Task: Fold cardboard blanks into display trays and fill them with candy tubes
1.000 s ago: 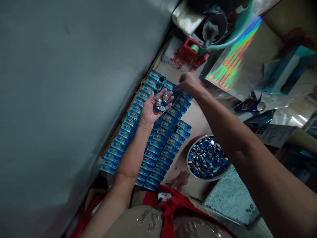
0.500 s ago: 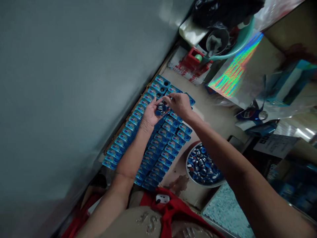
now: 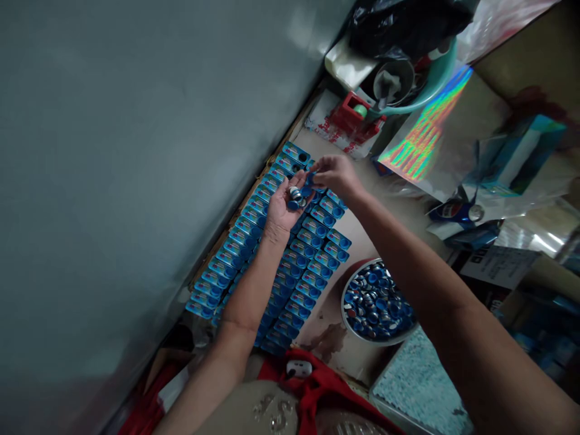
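Currently: left hand palm-up, fingers spread under several caps, overlapping, uncountable | right hand pinching one blue cap, beside left fingers | blue cards, many rows, running toward seven o'clock | one bowl of countless caps, five o'clock | one red tape dispenser, one o'clock | pale tabletop, stained | grey wall, ten o'clock.

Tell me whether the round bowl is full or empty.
Not empty: the bowl holds many blue and silver caps, hiding its bottom. How deep they lie cannot be told.
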Demonstrator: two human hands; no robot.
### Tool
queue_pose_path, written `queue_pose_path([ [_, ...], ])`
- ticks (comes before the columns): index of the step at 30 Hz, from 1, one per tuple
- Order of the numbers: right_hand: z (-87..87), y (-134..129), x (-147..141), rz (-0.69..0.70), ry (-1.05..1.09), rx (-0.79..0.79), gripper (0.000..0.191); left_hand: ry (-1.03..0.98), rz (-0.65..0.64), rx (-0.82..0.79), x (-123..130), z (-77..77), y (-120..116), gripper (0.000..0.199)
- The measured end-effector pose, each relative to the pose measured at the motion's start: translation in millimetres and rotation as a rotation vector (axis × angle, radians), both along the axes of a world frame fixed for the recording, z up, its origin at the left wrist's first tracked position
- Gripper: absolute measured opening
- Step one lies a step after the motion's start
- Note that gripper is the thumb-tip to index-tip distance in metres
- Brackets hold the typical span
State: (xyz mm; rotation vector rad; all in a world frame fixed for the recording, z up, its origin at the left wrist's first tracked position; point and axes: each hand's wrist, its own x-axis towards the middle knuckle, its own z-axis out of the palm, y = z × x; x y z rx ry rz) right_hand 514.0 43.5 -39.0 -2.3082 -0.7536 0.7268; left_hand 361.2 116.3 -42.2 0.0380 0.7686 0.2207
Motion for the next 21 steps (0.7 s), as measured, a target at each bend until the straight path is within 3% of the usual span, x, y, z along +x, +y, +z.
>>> queue_pose_path([
  [6, -9.6, 54, 34, 0.058, -0.238, -0.139, 0.013, 0.02, 0.048, 0.087, -17, 9.5, 29, 0.043],
  [12, -54.0, 78, 65, 0.126, -0.189, -0.264, 0.043, 0.018, 0.019, 0.087, -27, 6.0, 40, 0.047],
  [15, -67.0, 88, 76, 0.118, -0.12, -0.269, 0.045, -0.008, -0.014, 0.089, -26, 5.2, 38, 0.051],
  [18, -53.3, 92, 70, 0.103, -0.132, -0.195, 0.029, -0.01, -0.035, 0.101, -27, 8.8, 35, 0.052],
  [21, -18.9, 75, 42, 0.094, -0.185, -0.222, 0.013, 0.037, -0.015, 0.113, -30, 12.6, 32, 0.05],
])
